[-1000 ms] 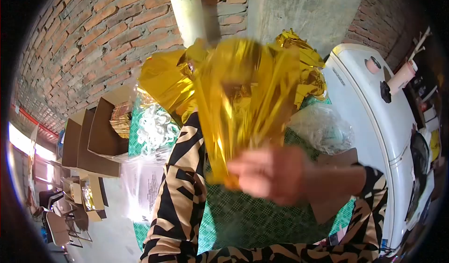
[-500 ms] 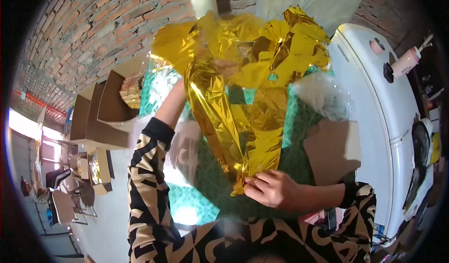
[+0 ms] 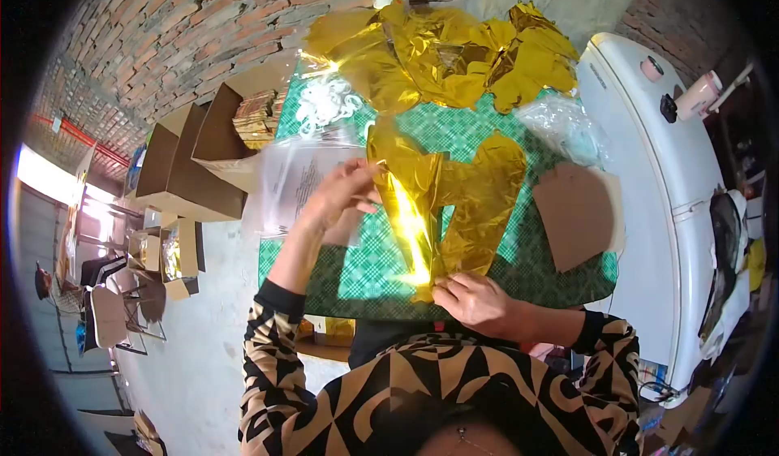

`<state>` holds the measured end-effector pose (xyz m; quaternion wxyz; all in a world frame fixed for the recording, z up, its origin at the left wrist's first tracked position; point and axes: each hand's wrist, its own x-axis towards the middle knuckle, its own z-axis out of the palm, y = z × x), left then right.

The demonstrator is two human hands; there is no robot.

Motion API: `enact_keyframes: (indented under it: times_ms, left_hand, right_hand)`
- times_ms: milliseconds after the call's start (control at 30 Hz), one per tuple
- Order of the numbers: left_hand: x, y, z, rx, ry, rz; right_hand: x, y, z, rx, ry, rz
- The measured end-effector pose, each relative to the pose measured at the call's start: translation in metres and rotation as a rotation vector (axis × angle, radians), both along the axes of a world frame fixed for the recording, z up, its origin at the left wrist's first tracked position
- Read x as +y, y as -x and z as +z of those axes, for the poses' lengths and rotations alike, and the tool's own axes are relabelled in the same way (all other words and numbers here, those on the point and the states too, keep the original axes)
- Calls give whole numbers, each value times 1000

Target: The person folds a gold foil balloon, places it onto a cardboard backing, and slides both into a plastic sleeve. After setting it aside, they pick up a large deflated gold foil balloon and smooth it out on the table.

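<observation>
I've got my right hand (image 3: 479,303) pinching the gold foil piece (image 3: 442,204) at its near end on the desk (image 3: 365,261). My left hand (image 3: 341,196) grips its far edge, fingers clenched on foil.

- Foil (image 3: 462,204): shiny gold, bright glare along one fold.
- Foil pile (image 3: 438,58): same gold.
- Tabletop (image 3: 365,269): green cloth, white check.
- Sleeves (image 3: 276,359): black and tan geometric print.
- Card (image 3: 576,212): plain brown.
- Boxes (image 3: 191,164): brown.
- Fridge (image 3: 657,156): white.
- Wall (image 3: 178,42): red brick.
</observation>
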<state>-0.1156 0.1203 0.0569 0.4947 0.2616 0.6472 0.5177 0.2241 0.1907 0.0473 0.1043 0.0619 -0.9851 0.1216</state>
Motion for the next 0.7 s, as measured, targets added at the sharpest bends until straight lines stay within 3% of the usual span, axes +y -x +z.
enact_keyframes:
  times_ms: [133, 200, 267, 333, 467, 567, 600, 667, 700]
  left_hand:
    - [-24, -14, -39, 150, -185, 177]
    - [-35, -21, -37, 359, -61, 210]
    - [-44, -32, -26, 536, 16, 270]
    - [-50, -39, -25, 809, 30, 312]
    - [-58, -49, -25, 1360, -88, 423]
    - [-54, -68, 10, 893, -180, 95]
    - [-49, -78, 20, 643, -324, 22]
    - [-42, -103, 44, 32, -524, -117]
    - [-37, -110, 41, -123, -578, -162]
  right_hand:
    - [0, 1, -3, 30, 24, 61]
    - [3, 3, -9, 113, 69, 105]
    - [5, 1, -7, -7, 151, 102]
    - [13, 4, 0, -75, 192, 130]
    - [36, 18, 24, 118, 331, 19]
    - [47, 36, 68, 35, 696, -148]
    - [48, 44, 73, -26, 940, -166]
    - [50, 60, 75, -46, 1272, -67]
    - [50, 68, 76, -58, 1436, -13]
